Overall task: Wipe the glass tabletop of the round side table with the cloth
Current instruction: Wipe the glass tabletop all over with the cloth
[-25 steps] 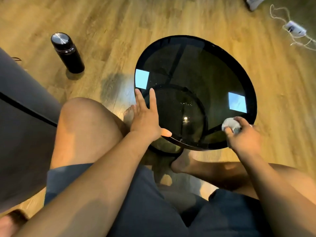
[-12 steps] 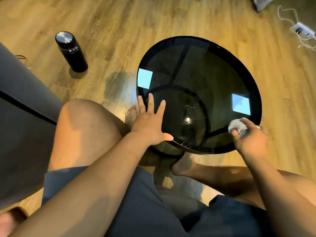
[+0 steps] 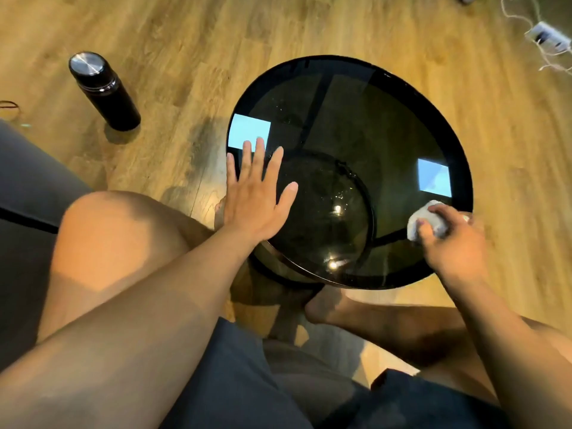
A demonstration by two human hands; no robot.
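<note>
Now | L hand [image 3: 257, 196] spread, prob. resting on tabletop [image 3: 371, 125] | R hand [image 3: 455, 243] grips cloth [image 3: 416, 221] at rim | bottle [image 3: 105, 91] capped

The left hand [image 3: 253, 196] lies flat on the glass tabletop [image 3: 387, 134] while the right hand [image 3: 455, 239] grips the cloth [image 3: 416, 222].

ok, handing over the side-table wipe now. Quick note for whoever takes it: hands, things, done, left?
Left hand: open, fingers spread flat on the near-left of the round dark glass tabletop.
Right hand: grips the crumpled white cloth, pressed on the glass by the near-right rim.
Done: cloth is on the glass; how much is clean cannot be told.
Left: pale specks show near the middle; wipe centre, far side and under the left hand.
Black cylindrical bottle stands on the wooden floor, apart from the table.
</note>
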